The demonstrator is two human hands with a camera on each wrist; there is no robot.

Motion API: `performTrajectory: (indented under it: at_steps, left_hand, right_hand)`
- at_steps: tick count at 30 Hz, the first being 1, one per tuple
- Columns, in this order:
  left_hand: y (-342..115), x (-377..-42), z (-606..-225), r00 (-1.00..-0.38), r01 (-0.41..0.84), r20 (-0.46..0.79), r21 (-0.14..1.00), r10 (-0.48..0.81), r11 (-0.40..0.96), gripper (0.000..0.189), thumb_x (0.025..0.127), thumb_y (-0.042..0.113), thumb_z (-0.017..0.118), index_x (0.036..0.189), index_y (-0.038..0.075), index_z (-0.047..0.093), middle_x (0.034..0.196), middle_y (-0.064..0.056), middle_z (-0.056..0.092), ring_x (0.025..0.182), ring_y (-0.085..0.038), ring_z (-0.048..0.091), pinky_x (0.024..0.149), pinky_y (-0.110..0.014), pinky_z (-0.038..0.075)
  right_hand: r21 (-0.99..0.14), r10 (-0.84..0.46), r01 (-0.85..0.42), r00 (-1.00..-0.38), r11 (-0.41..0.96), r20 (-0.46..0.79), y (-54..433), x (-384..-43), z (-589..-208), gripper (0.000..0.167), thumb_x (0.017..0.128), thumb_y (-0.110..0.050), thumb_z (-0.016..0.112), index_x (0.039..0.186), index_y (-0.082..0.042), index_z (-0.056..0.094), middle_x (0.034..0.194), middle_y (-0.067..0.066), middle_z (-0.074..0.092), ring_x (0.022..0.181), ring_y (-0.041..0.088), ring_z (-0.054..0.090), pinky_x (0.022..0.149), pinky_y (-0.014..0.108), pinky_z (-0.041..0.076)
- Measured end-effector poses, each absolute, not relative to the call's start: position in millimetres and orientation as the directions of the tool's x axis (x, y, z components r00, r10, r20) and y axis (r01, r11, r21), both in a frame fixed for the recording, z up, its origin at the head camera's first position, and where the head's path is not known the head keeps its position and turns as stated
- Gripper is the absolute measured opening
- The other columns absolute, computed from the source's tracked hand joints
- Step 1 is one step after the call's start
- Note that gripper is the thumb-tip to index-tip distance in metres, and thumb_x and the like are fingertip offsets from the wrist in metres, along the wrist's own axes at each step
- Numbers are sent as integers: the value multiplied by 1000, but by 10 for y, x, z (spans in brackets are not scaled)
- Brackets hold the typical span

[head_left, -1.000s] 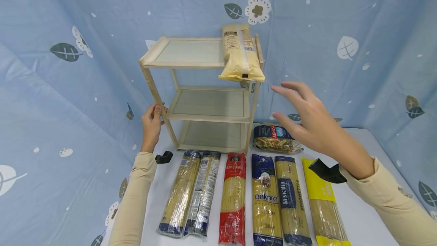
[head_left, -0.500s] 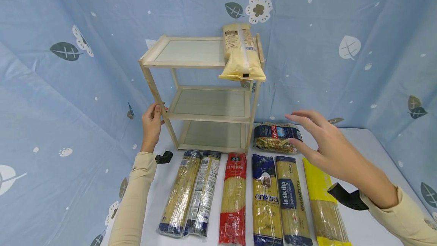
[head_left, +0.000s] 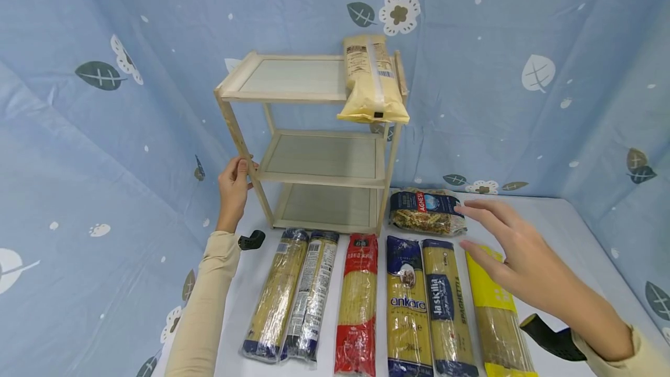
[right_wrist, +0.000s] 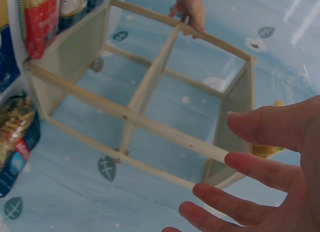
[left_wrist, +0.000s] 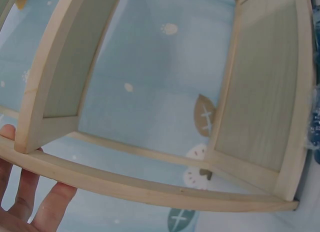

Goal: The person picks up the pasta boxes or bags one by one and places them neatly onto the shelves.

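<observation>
Right hand (head_left: 523, 256) drops clear of the cream bag (head_left: 366, 83)

Right hand hangs lower than a second ago, now above the yellow pack (head_left: 502, 330); fingers and thumb apart, holding nothing; other long pasta packs (head_left: 358, 301) lie to its left; Agnesi bag (head_left: 419, 214) just beyond its fingertips; farther left, left hand (head_left: 232, 188) grips the wooden rack (head_left: 321, 181); cream bag up-left of right hand, on top shelf (head_left: 298, 77), overhanging the front; probably resting unaided, leaving right hand free.

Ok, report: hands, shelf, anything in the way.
Left hand grips wooden shelf by front-left post. Right hand empty. Cream-yellow bag on top, overhanging front edge. Possible obstacle: pasta packets in front.
</observation>
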State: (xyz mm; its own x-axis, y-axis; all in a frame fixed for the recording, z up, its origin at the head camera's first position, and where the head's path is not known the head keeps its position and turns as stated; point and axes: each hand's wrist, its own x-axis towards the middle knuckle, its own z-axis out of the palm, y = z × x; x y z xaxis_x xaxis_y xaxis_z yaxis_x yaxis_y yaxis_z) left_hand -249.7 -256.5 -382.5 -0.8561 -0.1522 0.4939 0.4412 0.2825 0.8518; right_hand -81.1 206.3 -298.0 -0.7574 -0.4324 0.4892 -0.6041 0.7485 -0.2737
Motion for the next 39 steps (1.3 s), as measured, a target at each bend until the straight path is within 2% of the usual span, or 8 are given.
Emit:
performTrajectory:
  at_steps: [5, 17, 28, 32, 39]
  left_hand:
    - [-2566, -2493, -3841, -861, 432, 485, 857, -153, 282, 36, 103, 26, 39, 123, 3, 58, 110, -26, 60, 106, -34, 57, 79, -54, 52]
    - [-2557, -2513, -3852, -865, 425, 476, 864, -160, 270, 36, 103, 26, 39, 122, 3, 59, 109, -25, 60, 104, -31, 58, 78, -53, 52]
    - [-2538, -2521, -3836, -865, 419, 471, 867, -171, 270, 36, 103, 26, 39, 122, 2, 58, 110, -27, 59, 103, -32, 57, 76, -47, 54]
    - [-2541, -2527, -3844, -861, 424, 478, 864, -176, 272, 36, 103, 25, 39, 122, 2, 59, 108, -25, 60, 102, -30, 58, 76, -48, 54]
    - [-2550, -2529, -3846, -854, 431, 488, 858, -180, 279, 35, 103, 25, 39, 121, 2, 59, 106, -24, 61, 102, -29, 59, 76, -48, 54]
  right_hand:
    - [-292, -408, -570, -787, 768, 463, 2126, -737, -3102, 53, 81, -11, 74, 131, -12, 54, 127, 13, 52, 111, 35, 50, 76, 58, 46]
    - [-335, -309, -431, -881, 838, 359, 2341, -587, -3539, 48, 80, -16, 76, 123, -6, 57, 120, 16, 54, 105, 39, 51, 73, 63, 46]
    - [-314, -240, -334, -923, 889, 301, 2447, -498, -3910, 53, 72, -11, 81, 119, -5, 59, 113, 16, 55, 100, 38, 53, 71, 58, 50]
    - [-337, -219, -304, -938, 891, 267, 2498, -482, -4042, 51, 72, -11, 81, 118, -4, 59, 111, 16, 56, 97, 37, 55, 70, 55, 51]
    - [-418, -141, -180, -982, 890, 122, 2571, -438, -4240, 46, 82, -18, 75, 121, -1, 57, 116, 22, 52, 102, 43, 51, 74, 62, 47]
